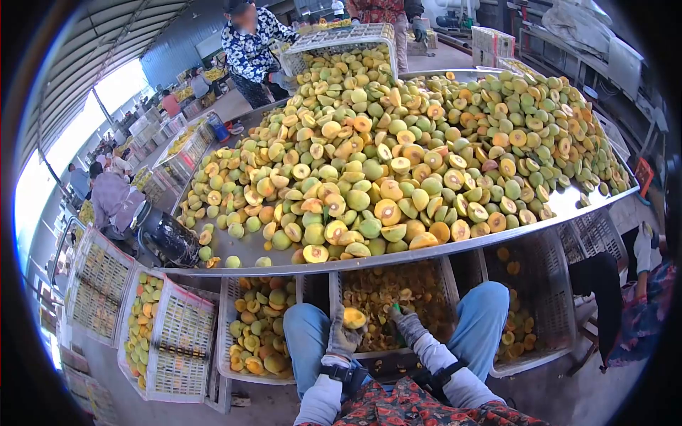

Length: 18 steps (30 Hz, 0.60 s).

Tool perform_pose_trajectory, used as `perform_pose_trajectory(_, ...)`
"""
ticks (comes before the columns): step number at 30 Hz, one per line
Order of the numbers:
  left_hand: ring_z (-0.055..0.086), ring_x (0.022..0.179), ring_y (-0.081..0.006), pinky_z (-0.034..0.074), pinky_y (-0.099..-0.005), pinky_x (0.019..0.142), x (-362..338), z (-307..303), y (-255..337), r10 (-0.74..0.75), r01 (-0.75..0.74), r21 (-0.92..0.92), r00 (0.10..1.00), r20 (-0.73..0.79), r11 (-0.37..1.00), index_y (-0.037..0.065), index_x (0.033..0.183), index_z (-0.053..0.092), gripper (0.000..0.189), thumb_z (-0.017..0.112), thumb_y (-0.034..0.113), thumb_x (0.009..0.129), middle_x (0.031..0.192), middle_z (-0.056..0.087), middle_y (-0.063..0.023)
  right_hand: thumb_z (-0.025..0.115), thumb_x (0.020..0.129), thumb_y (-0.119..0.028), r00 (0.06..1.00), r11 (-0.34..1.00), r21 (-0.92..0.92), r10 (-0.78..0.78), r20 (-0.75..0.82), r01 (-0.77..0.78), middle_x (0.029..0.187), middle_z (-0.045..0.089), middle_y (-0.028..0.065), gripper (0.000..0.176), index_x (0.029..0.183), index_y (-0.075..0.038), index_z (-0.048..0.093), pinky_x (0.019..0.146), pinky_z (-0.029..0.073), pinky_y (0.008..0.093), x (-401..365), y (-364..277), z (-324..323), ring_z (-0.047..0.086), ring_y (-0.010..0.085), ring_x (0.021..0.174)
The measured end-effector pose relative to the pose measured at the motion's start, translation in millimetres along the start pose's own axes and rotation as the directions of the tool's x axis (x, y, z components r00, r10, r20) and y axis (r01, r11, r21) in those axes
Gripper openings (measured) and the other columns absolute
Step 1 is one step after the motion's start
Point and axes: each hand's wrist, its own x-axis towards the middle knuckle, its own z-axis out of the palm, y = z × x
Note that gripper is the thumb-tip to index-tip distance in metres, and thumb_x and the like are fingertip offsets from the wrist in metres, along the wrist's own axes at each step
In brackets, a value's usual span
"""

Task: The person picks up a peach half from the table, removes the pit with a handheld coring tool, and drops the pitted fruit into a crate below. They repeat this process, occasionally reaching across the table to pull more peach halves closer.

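Observation:
My left hand, in a grey glove, is closed around a peach half with its yellow cut face turned up. In my right glove, my right hand grips a small green-handled tool; its working end is too small to make out. Both hands are between my knees, above a crate holding peach scraps and pits. Just beyond them, a metal table carries a large heap of halved peaches, many with the pit side showing.
A crate of peach halves stands left of my knees, another crate to the right. More crates lean farther left. Across the table, a person holds a tipped crate over the heap. Another person's arm shows at right.

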Motion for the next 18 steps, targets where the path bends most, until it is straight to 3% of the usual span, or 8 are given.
perform_pose_trajectory(2,0.06,0.071,-0.0316,0.051,-0.0352,0.055,-3,0,-2,-0.102,0.102,0.0,0.994,-0.028,0.995,0.003,0.1,0.053,0.063,0.049,0.061,0.078,0.085,0.061,-0.017,0.054,0.081,-0.05,0.918,0.898,-0.211,-0.397,-0.004,0.387,0.062,0.053,0.0023,0.044,0.088,-0.008,0.059,0.045,0.039,0.029,13,17,2,0.048,0.0118,0.048)
perform_pose_trajectory(4,0.061,0.069,-0.03,0.051,-0.0341,0.052,-9,16,-1,-0.15,0.15,0.014,0.989,0.0,0.989,0.004,0.099,0.054,0.06,0.052,0.06,0.077,0.082,0.061,-0.0155,0.054,0.081,-0.051,0.914,0.871,-0.321,-0.403,-0.036,0.372,0.07,0.057,0.0048,0.047,0.091,-0.005,0.06,0.054,0.043,0.0298,21,24,-3,0.052,0.0135,0.058)
perform_pose_trajectory(7,0.061,0.066,-0.028,0.05,-0.0326,0.048,-7,20,-3,-0.211,0.204,0.1,0.976,0.061,0.974,0.004,0.098,0.054,0.06,0.055,0.06,0.075,0.079,0.062,-0.0134,0.051,0.08,-0.056,0.951,0.875,-0.41,-0.305,-0.054,0.257,0.091,0.063,0.02,0.062,0.101,0.001,0.06,0.077,0.044,0.0372,45,48,-9,0.059,0.0299,0.088)
perform_pose_trajectory(10,0.061,0.069,-0.0262,0.048,-0.0325,0.046,3,-7,-15,-0.275,0.252,0.173,0.954,0.121,0.952,0.007,0.099,0.055,0.055,0.057,0.057,0.076,0.085,0.061,-0.0122,0.053,0.08,-0.053,0.975,0.85,-0.493,-0.221,-0.016,0.185,0.09,0.062,0.021,0.058,0.1,0.001,0.06,0.075,0.044,0.0379,48,50,-9,0.06,0.0316,0.086)
perform_pose_trajectory(13,0.059,0.071,-0.0234,0.049,-0.0344,0.048,13,-11,-27,-0.118,0.169,0.218,0.966,-0.23,0.961,0.012,0.098,0.057,0.029,0.064,0.034,0.079,0.094,0.059,-0.0092,0.054,0.08,-0.05,0.94,0.834,-0.457,-0.34,0.014,0.309,0.088,0.063,0.02,0.055,0.099,0.001,0.06,0.073,0.045,0.0382,102,100,-11,0.061,0.0311,0.082)
perform_pose_trajectory(16,0.058,0.07,-0.023,0.048,-0.0341,0.048,7,1,-26,-0.067,0.171,0.292,0.94,-0.334,0.941,0.012,0.091,0.059,0.023,0.067,0.028,0.077,0.085,0.057,-0.0077,0.055,0.082,-0.042,0.953,0.743,-0.6,-0.27,0.134,0.295,0.08,0.063,0.0184,0.046,0.103,-0.001,0.058,0.068,0.046,0.0373,16,31,-9,0.061,0.0292,0.075)
perform_pose_trajectory(17,0.058,0.076,-0.021,0.049,-0.0329,0.054,-5,18,-21,-0.098,0.181,0.248,0.944,-0.314,0.952,0.01,0.095,0.061,0.025,0.068,0.025,0.076,0.087,0.058,-0.0063,0.055,0.082,-0.042,0.955,0.752,-0.593,-0.273,0.119,0.289,0.08,0.063,0.0184,0.046,0.103,-0.001,0.058,0.068,0.046,0.0373,-17,4,-8,0.061,0.0292,0.075)
perform_pose_trajectory(18,0.058,0.076,-0.021,0.049,-0.0329,0.054,-3,14,-19,-0.109,0.194,0.261,0.945,-0.307,0.946,0.01,0.095,0.061,0.025,0.068,0.025,0.076,0.087,0.058,-0.0063,0.055,0.083,-0.039,0.977,0.837,-0.51,-0.134,0.165,0.2,0.075,0.061,0.0159,0.042,0.103,-0.002,0.058,0.065,0.046,0.036,-49,-23,-7,0.06,0.0264,0.072)
